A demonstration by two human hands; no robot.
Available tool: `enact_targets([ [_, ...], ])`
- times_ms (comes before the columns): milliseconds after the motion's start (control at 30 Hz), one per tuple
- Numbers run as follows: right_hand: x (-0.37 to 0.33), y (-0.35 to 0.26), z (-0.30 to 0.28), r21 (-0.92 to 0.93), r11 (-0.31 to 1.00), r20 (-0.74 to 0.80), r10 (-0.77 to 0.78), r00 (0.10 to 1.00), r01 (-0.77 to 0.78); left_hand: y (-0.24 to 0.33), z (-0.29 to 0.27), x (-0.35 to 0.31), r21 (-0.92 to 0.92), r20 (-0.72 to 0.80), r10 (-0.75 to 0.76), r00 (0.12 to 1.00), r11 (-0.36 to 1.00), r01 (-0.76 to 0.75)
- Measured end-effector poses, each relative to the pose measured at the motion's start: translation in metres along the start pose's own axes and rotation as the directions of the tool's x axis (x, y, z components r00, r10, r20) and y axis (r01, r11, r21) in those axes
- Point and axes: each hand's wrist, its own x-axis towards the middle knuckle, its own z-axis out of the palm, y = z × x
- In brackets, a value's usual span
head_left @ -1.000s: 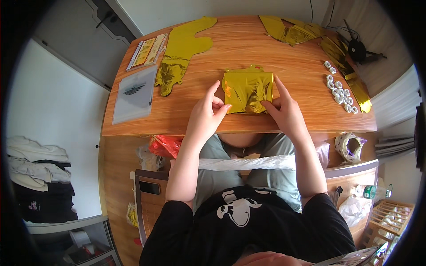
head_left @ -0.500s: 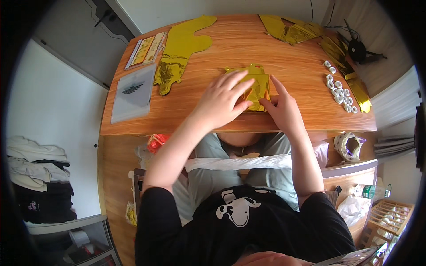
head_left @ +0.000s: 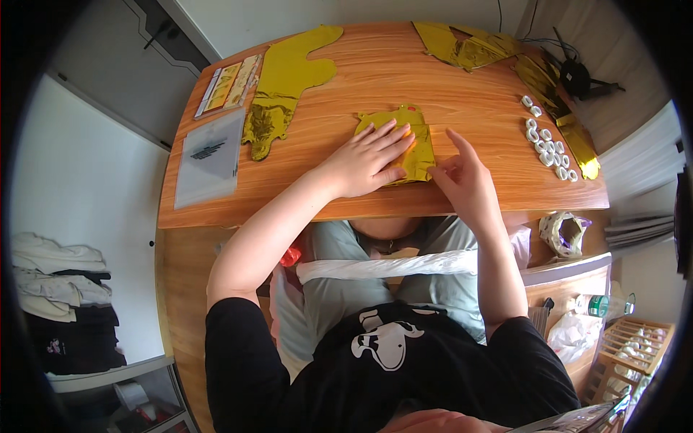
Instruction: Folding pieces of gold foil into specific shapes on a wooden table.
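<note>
A gold foil balloon [head_left: 421, 153], flat and folded into a roughly square packet, lies on the wooden table in front of me. My left hand [head_left: 367, 160] rests flat on its left part, fingers stretched out and slightly spread, covering some of the foil. At the packet's right edge is my right hand [head_left: 469, 179]. Its index finger points away from me, apart from the foil, and its thumb tip is by the lower right corner. Whether that thumb touches the foil I cannot tell.
More flat gold foil lies at the far left [head_left: 296, 68], far right [head_left: 473, 52] and along the right edge [head_left: 576, 141]. Several small white rings [head_left: 548, 148] sit at right, near a black device with antennas [head_left: 575, 78]. A clear plastic sleeve [head_left: 209, 162] and a printed card [head_left: 227, 86] lie left.
My left hand has lowered and flattened onto the foil packet. My right hand has shifted slightly right, off the packet's surface to its edge. The view has turned slightly.
</note>
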Motion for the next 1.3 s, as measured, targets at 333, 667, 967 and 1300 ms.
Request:
enact_targets([
  [333,0.002,0.017,0.005,-0.111,0.992,0.046,-0.047,0.998,0.052,0.001,0.003,0.004,0.071,0.008,0.004,1.0,0.997,-0.005],
  [667,-0.012,0.006,0.001,-0.369,0.927,0.01,-0.063,0.998,0.062,0.005,0.005,0.002,0.153,-0.021,0.009,1.0,0.988,-0.006],
  [967,0.046,0.01,-0.026,-0.275,0.856,0.335,-0.34,0.879,0.437,0.01,-0.003,0.005,0.117,0.056,-0.045,0.997,0.992,0.039],
  [1300,0.067,0.034,-0.024,-0.408,0.713,0.571,-0.288,0.769,0.57,-0.002,-0.006,0.003,0.09,0.122,0.014,0.992,0.996,-0.025],
])
